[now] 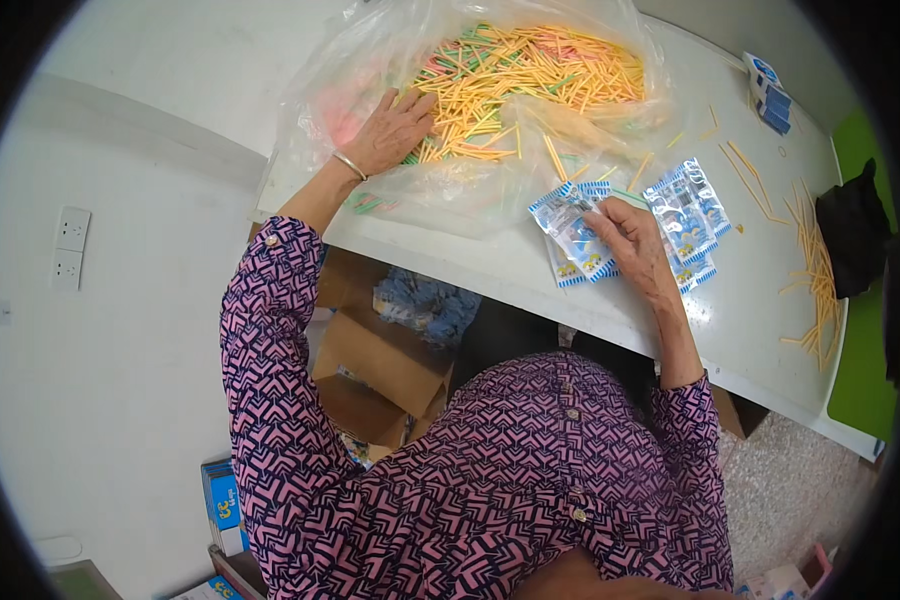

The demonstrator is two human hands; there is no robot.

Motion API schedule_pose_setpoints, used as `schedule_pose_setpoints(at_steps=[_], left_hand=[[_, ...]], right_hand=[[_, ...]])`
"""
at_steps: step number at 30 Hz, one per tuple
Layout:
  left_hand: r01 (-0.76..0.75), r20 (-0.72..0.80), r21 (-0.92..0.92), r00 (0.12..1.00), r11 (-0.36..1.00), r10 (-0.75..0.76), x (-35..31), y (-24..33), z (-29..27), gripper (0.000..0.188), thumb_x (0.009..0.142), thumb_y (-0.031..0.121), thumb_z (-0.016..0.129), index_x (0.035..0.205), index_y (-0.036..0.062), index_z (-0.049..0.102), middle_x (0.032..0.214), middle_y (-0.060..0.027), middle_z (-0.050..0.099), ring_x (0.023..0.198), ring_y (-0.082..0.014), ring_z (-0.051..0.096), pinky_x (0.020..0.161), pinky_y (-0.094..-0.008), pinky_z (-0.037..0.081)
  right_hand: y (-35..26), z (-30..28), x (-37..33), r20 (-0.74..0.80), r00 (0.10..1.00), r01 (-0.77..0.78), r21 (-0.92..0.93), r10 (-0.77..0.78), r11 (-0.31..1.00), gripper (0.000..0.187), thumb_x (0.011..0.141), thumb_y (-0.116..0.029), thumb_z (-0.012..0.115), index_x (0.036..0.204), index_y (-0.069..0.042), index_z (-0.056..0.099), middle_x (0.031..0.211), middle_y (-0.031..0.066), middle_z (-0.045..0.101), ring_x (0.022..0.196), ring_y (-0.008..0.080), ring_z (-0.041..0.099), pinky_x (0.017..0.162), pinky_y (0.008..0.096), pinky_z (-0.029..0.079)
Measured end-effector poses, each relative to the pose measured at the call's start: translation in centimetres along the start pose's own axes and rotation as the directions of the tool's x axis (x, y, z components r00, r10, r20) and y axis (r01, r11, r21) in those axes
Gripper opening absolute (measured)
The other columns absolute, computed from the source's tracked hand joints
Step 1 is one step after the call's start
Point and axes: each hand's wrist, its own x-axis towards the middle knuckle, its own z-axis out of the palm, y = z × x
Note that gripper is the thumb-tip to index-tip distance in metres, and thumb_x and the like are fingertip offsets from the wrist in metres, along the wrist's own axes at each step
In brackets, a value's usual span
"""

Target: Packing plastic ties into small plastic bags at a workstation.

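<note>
The right hand's (632, 245) thumb and fingers are clamped on a blue-and-white packet (568, 218), held over the table's (760, 310) near edge. The left hand's (393, 137) fingers lie slightly apart at the left edge of the sticks (540, 75), mostly yellow with some green and pink. The sticks heap in a clear bag (460, 190) on the table. More packets (685, 210) lie just right of the right hand; farther right, loose sticks (815, 270) lie near a black cloth thing (854, 232).

The upper edge cuts off the plastic bag (460, 190).
</note>
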Motion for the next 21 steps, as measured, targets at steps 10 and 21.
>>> schedule_pose_setpoints(at_steps=[10,21], left_hand=[[0.26,-0.049,-0.239,0.959,0.936,-0.279,0.3,0.0,2.1,0.026,0.084,0.019,0.052,0.104,0.0039,0.049,0.11,-0.0126,0.05,0.111,-0.0259,0.043,0.096,-0.0475,0.025],[0.204,0.163,-0.979,0.813,0.012,-0.559,5.0,1.5,-5.9,0.027,0.095,0.023,0.045,0.11,0.0011,0.049,0.101,-0.0141,0.061,0.099,-0.0261,0.056,0.09,-0.0421,0.038]], right_hand=[[-0.1,-0.3,0.3,-0.024,1.0,-0.005,0.089,0.007,0.996,0.026,0.089,-0.021,0.057,0.074,-0.001,0.054,0.064,-0.0061,0.042,0.061,0.0033,0.036,0.053,0.0215,0.029],[-4.2,0.8,4.4,-0.213,0.967,0.067,0.747,0.143,0.661,0.017,0.09,-0.021,0.057,0.094,-0.004,0.06,0.09,0.0005,0.062,0.08,0.0061,0.055,0.07,0.019,0.042]])
